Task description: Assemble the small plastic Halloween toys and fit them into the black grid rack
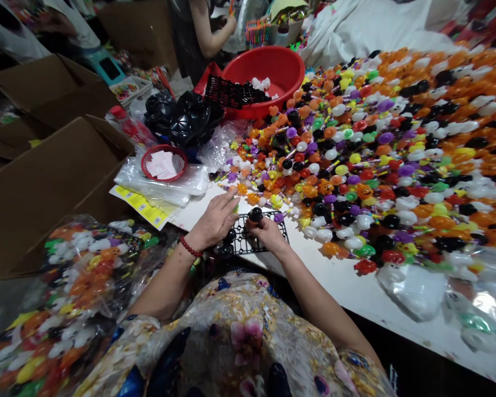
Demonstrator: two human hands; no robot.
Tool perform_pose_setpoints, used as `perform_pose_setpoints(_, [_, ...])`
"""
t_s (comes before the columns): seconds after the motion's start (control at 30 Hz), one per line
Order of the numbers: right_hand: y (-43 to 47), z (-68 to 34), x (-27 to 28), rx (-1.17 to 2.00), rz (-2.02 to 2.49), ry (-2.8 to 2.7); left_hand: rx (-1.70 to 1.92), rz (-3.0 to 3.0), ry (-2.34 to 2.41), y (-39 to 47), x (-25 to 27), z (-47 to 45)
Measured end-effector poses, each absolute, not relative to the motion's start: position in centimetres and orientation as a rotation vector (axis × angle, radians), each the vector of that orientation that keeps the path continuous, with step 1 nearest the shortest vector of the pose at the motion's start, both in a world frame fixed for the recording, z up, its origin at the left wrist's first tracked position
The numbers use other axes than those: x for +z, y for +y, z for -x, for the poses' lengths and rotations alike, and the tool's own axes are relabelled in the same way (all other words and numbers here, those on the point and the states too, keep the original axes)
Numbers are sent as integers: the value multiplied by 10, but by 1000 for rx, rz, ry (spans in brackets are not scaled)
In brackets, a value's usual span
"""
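Note:
A black plastic grid tray (254,244) lies at the near edge of the white table. Over its left end is my left hand (215,220), fingers stretched out and nothing clearly held in them. A bit of yellow-green shows by its fingertips. Below that hand, round black pieces (230,237) sit at the tray's left side. My right hand (270,236) is closed on a small black round-topped piece (255,214) above the middle of the grid. Its lower part is hidden by my fingers. A purple piece (278,218) rests at the tray's far right corner.
A large heap of colourful novelty pieces (355,182) covers the table to the right. Behind stand a red tub (287,69) and a black plastic bag (182,118). A small red basket (177,175) holds paper slips. Cardboard boxes (45,193) stand left; a co-worker's arm (206,33) shows beyond.

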State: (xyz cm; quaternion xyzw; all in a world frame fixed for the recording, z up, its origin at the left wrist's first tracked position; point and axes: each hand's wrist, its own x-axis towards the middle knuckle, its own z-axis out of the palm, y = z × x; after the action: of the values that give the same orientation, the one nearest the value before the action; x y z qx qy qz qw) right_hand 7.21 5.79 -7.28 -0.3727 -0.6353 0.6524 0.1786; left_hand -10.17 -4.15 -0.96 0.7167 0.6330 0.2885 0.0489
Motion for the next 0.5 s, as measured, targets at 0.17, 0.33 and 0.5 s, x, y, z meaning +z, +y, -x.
perform_pose_setpoints(0.17, [58, -71, -74, 1849, 970, -1771, 897, -2182, 1916, -41, -11, 102])
perform_pose_setpoints(0.33, [55, -61, -74, 1645, 1038, -1926, 884, -2173, 1918, -40, -11, 102])
perform_pose_setpoints(0.5, [48, -53, -77, 1464, 961, -2113, 878, -2188, 1909, -39, -10, 100])
